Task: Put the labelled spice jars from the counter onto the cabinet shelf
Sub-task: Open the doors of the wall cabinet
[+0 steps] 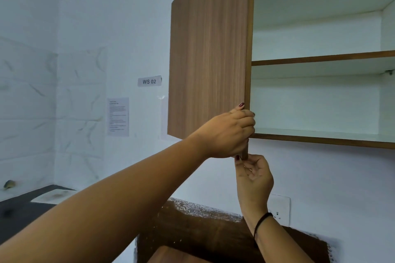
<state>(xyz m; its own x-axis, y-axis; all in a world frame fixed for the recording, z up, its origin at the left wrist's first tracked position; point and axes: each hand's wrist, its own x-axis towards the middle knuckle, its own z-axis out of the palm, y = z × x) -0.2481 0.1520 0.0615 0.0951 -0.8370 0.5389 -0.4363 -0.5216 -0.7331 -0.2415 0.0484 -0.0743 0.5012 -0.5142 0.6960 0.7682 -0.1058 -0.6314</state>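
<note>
Cabinet door stands open. L hand grips its free edge near the bottom. R hand, just below, pinches the door's lower corner w/ curled fingers. Cabinet shelf lies up & to the right of both hands.

This is a kitchen that seems to serve as a numbered work station. A wall cabinet with a wooden door and a shelf hangs on the wall. Marble-pattern tiles stand behind a dark worktop. A "WS 02" label and a printed sheet are stuck on the wall.
</note>
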